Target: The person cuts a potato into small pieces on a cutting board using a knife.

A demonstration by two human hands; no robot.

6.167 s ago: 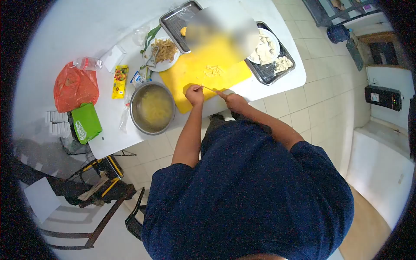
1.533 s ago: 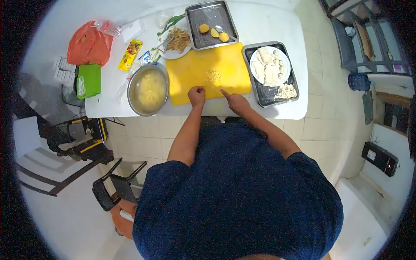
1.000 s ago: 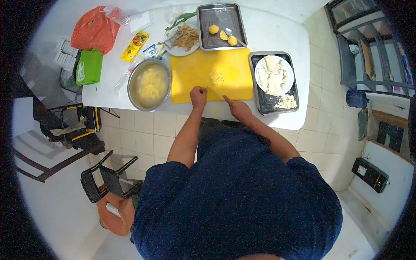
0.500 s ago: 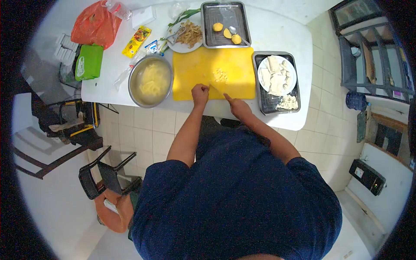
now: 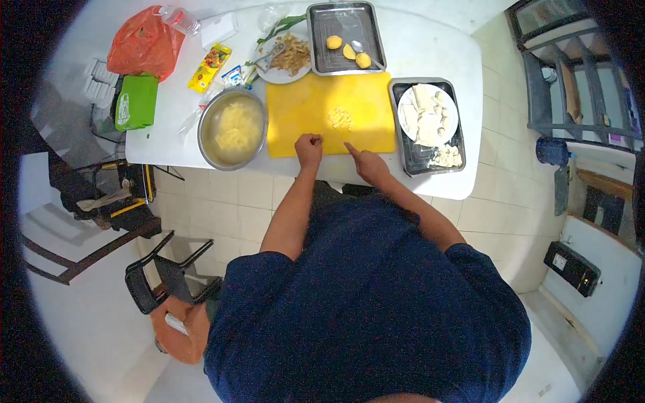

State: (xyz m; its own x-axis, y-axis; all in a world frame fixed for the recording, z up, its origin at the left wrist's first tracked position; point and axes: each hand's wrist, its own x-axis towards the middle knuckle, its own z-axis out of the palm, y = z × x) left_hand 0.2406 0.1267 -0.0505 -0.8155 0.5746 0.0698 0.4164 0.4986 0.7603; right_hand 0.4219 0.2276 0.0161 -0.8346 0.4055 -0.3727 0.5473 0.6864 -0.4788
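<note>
A yellow cutting board (image 5: 292,101) lies across the front middle of the table. Small diced pale-yellow pieces (image 5: 340,119) are gathered on its right half. At the board's near edge my left hand (image 5: 308,151) is closed, its fingertips pinched over something too small to make out. My right hand (image 5: 368,164) is closed around a knife, with the index finger stretched forward. The blade is thin and hard to see against the board, pointing toward my left hand. To the left stands a metal bowl (image 5: 204,146) with pale-yellow cut pieces in cloudy liquid.
A dark tray (image 5: 324,20) behind the board holds yellow peeled pieces and a spoon. Beside it is a plate of peelings (image 5: 293,55). Another tray (image 5: 412,163) at right carries a white plate of pale food and small chunks. A red bag (image 5: 144,43) and green bag (image 5: 136,101) stand left.
My left hand has shifted slightly down, and the knife blade between the hands shows less clearly. The diced pieces look much the same; the whole view has moved slightly.
</note>
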